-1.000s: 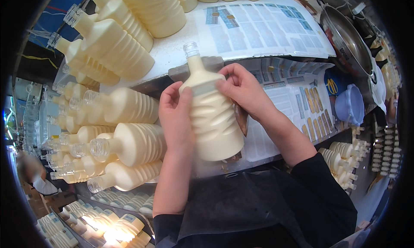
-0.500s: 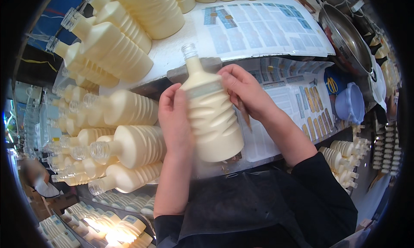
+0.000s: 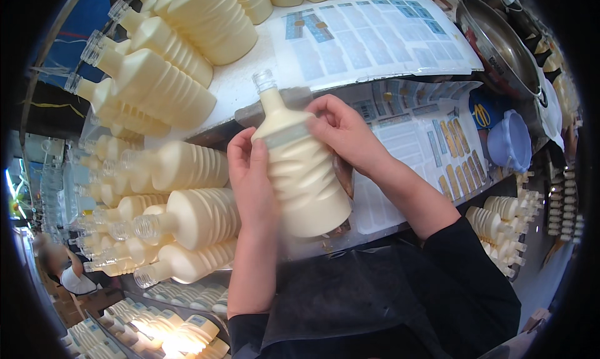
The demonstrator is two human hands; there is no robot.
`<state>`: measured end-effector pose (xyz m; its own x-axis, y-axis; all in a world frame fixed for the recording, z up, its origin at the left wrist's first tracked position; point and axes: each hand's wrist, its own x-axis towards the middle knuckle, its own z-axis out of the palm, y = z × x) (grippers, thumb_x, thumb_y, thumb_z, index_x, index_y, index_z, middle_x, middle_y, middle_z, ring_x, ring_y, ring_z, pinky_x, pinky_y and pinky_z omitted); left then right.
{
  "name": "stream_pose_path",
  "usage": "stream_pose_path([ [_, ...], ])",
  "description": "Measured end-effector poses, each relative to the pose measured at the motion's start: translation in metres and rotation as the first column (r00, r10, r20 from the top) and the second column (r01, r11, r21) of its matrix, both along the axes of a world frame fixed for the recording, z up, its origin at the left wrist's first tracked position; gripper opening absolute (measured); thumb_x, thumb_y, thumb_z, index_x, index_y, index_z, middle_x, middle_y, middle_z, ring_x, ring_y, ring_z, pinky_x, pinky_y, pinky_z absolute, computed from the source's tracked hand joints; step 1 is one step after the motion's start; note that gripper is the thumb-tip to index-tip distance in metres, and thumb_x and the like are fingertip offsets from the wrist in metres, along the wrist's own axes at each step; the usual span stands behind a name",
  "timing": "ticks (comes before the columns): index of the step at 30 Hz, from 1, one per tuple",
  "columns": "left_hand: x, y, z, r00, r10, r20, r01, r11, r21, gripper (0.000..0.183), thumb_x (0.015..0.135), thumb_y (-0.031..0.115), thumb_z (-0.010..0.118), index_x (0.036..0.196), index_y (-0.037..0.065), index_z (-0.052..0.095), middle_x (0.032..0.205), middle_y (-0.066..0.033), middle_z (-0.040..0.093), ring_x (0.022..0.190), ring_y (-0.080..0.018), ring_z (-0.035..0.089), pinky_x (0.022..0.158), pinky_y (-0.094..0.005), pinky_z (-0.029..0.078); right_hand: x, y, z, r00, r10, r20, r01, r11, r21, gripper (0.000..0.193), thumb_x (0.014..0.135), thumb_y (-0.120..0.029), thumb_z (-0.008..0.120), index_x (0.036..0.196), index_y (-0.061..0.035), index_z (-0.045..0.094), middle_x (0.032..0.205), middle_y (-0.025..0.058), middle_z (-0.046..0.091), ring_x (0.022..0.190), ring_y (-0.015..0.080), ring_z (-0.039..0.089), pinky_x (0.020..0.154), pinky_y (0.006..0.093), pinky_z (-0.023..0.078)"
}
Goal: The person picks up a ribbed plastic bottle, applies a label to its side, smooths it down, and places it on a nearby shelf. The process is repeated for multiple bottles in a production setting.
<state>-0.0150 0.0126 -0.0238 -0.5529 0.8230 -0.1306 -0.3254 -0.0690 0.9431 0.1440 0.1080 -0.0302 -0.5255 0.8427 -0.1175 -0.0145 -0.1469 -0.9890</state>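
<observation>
A cream bottle (image 3: pixel 306 187) with a clear threaded neck and wavy ridges leans between my hands. A pale bluish decal strip (image 3: pixel 284 135) lies across it just below the shoulder. My left hand (image 3: pixel 250 171) is closed along the bottle's left side, thumb near the strip's left end. At the strip's right end, the fingers of my right hand (image 3: pixel 337 128) are pinched together against the bottle. Below that hand shows part of a brown flat piece (image 3: pixel 343 171); whether the hand grips it is hidden. Behind the bottle's neck sits a grey block (image 3: pixel 299 100).
Stacked cream bottles (image 3: pixel 203 218) lie close on my left, and more stand on the white upper shelf (image 3: pixel 240 71). Decal sheets (image 3: pixel 369 40) cover the shelf; others (image 3: pixel 456 140) lie below. A lilac bucket (image 3: pixel 509 143) and a metal pan (image 3: pixel 500 40) are at right. Another person (image 3: pixel 72 271) is far left.
My right fingers have shifted slightly left and down on the strip's end. The brown piece, which stuck out below my right hand, now shows closer against the bottle. The view has shifted slightly.
</observation>
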Motion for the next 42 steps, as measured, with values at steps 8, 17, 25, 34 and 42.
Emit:
stream_pose_path([
  [8,0.003,-0.001,0.006,0.999,-0.048,0.026,0.047,0.999,0.011,0.024,0.108,0.015,0.054,0.129,0.003,0.051,0.122,-0.0062,0.056,0.112,-0.0126,0.054,0.101,-0.0285,0.045,-0.001,0.0,0.0,1.0,-0.011,-0.026,0.01,1.0,-0.015,0.02,0.104,-0.02,0.063,0.117,-0.0048,0.058,0.093,0.0009,0.067,0.082,0.0043,0.06,0.071,0.0211,0.049],
  [17,0.019,-0.027,0.022,0.949,-0.16,-0.274,0.131,0.984,-0.119,0.086,0.092,0.011,0.066,0.162,0.003,0.017,0.149,-0.0188,0.042,0.131,-0.0262,0.05,0.111,-0.0375,0.041,0.014,-0.002,0.014,0.999,-0.027,0.037,0.032,0.989,-0.143,0.032,0.106,-0.02,0.052,0.129,-0.0041,0.067,0.086,-0.0043,0.06,0.068,0.0039,0.051,0.061,0.0189,0.042],
  [25,0.02,-0.034,0.006,0.921,-0.233,-0.313,0.187,0.968,-0.17,0.102,0.082,0.01,0.072,0.164,0.001,0.011,0.156,-0.0218,0.037,0.138,-0.0289,0.046,0.115,-0.0396,0.039,0.024,-0.038,0.017,0.972,-0.117,0.205,0.04,0.937,0.348,0.039,0.1,-0.013,0.054,0.137,-0.0007,0.061,0.108,0.015,0.061,0.101,0.0297,0.062,0.09,0.0378,0.05],
  [34,0.025,-0.029,0.006,0.969,-0.226,-0.098,0.221,0.974,-0.058,0.097,0.079,0.009,0.066,0.162,0.002,0.017,0.151,-0.0176,0.043,0.135,-0.0256,0.049,0.113,-0.0393,0.043,0.028,-0.052,0.026,0.96,-0.138,0.243,0.017,0.896,0.443,0.043,0.1,-0.012,0.051,0.142,-0.0014,0.054,0.119,0.0172,0.058,0.105,0.0377,0.063,0.089,0.0448,0.052],
  [42,0.024,-0.031,0.003,0.973,-0.227,-0.049,0.228,0.974,0.015,0.096,0.082,0.009,0.065,0.163,0.003,0.015,0.152,-0.0178,0.042,0.137,-0.0264,0.048,0.114,-0.0395,0.041,0.029,-0.053,0.026,0.953,-0.139,0.268,-0.006,0.878,0.478,0.044,0.1,-0.011,0.052,0.142,-0.0026,0.055,0.119,0.017,0.059,0.102,0.0376,0.064,0.086,0.0453,0.053],
])
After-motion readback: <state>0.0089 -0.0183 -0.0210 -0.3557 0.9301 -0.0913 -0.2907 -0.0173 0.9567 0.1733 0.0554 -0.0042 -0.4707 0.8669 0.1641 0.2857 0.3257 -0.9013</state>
